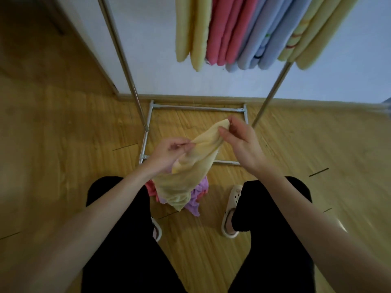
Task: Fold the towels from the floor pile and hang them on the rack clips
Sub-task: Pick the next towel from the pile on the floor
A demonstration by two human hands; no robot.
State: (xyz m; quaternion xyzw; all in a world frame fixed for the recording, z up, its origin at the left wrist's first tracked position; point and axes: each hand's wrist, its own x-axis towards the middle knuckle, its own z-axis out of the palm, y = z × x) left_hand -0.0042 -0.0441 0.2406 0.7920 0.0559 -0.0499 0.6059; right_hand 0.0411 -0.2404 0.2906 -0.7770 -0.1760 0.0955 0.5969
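Note:
A crumpled yellow towel (pixel 191 168) hangs between both hands above the floor pile. My left hand (pixel 169 154) pinches its edge on the left. My right hand (pixel 241 142) pinches its upper end, held higher and further away. Under the towel lies the floor pile (pixel 196 197) of purple and pink towels, between my feet. Folded towels (pixel 237 32) in yellow, pink, blue and striped yellow hang from the top of the metal rack (pixel 124 60). The rack clips are out of view.
The rack's base frame (pixel 196 108) rests on the wooden floor right in front of my legs, against a white wall. My feet wear pale clogs (pixel 230 212) on either side of the pile. A dark doorway lies at the far left.

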